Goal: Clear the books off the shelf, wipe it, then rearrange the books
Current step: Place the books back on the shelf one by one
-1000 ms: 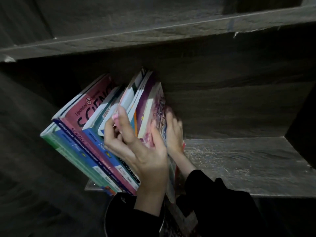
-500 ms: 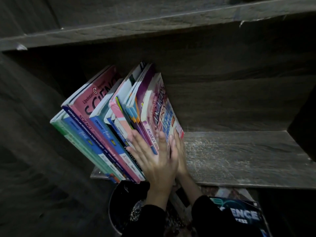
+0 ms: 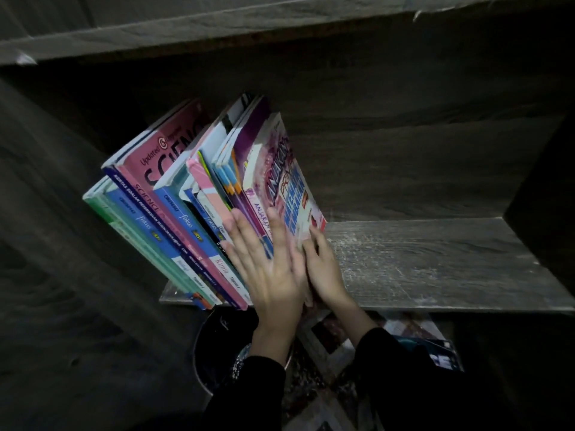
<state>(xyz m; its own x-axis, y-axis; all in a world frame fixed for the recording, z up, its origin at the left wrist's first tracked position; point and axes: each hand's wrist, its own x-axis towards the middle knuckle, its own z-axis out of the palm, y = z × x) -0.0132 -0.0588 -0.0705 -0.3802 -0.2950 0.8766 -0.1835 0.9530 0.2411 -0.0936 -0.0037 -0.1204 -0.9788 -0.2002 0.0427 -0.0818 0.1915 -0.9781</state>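
Several books stand in a leaning row at the left end of a dark wooden shelf, spines toward me. A pink science book is near the left, and a pink-and-white workbook is the rightmost. My left hand lies flat with straight fingers against the lower spines. My right hand presses straight fingers on the workbook's lower cover from the right side. Both sleeves are black.
The shelf's right half is bare wood up to the dark side wall. An upper shelf board runs overhead. Below the shelf edge lie a dark round object and more books on the floor.
Both hands slid down from gripping the books' middle to pressing flat near their lower ends. The row sits tighter and further back on the shelf.
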